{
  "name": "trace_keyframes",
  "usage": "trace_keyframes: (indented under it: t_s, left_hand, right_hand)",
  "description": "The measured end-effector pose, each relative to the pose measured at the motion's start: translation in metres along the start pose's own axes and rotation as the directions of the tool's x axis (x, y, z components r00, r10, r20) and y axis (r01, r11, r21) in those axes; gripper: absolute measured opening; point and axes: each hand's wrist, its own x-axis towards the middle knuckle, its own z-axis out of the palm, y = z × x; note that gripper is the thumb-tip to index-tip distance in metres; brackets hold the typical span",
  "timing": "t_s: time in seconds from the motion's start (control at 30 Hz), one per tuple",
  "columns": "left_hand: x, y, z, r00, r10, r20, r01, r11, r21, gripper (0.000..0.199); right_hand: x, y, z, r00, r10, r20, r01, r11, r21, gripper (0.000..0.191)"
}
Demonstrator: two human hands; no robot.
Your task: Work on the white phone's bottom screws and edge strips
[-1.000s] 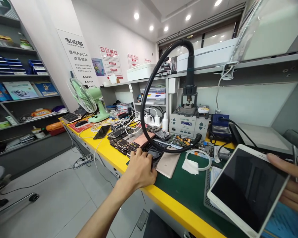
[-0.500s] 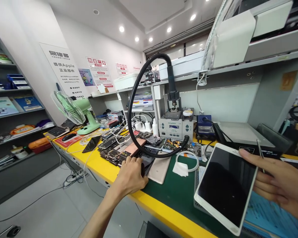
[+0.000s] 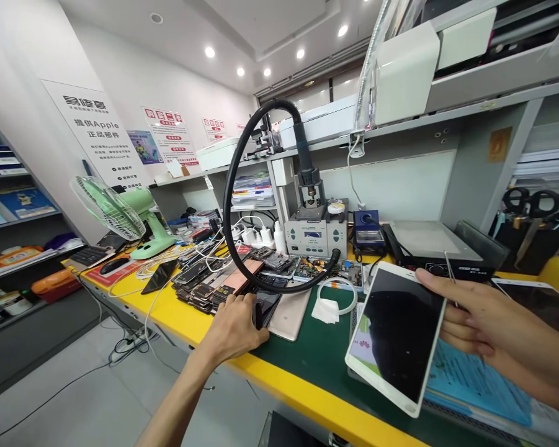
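In my right hand (image 3: 474, 316) is a white-framed tablet (image 3: 395, 332) with a dark screen, tilted toward me and gripped at its upper right edge. Thin metal tweezers (image 3: 449, 268) stick up from the same hand, behind the thumb. My left hand (image 3: 236, 329) rests at the bench's front edge, fingers curled over a dark phone (image 3: 257, 315), part of which shows between thumb and forefinger. Just left of those fingers lies a pile of stripped phones (image 3: 198, 288). A gold phone (image 3: 288, 316) lies face down to the right of that hand.
A hot-air rework station (image 3: 317, 236) with a looping black hose (image 3: 228, 205) stands at the back. A white ring-shaped item (image 3: 353, 292) lies on the green mat (image 3: 302, 360). Behind the tablet sits a flat heating plate (image 3: 432, 239). A green fan (image 3: 144, 214) stands far left.
My view has turned right, so the bench appears further left. Coloured reflections now show on the tablet's lower left. Both hands keep their grips.
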Motion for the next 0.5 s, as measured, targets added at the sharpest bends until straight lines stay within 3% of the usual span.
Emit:
trace_keyframes:
  t_s: [0.3, 0.5]
  left_hand:
    - [-0.006, -0.001, 0.0, 1.0, 0.03, -0.007, -0.03, 0.999, -0.014, 0.057]
    - [-0.03, 0.027, 0.003, 0.977, 0.211, -0.037, -0.211, 0.977, 0.004, 0.045]
  right_hand:
    - [0.005, 0.002, -0.006, 0.999, -0.028, -0.019, 0.027, 0.998, -0.05, 0.054]
    - [0.008, 0.003, -0.006, 1.0, -0.025, -0.013, 0.024, 0.998, -0.06, 0.051]
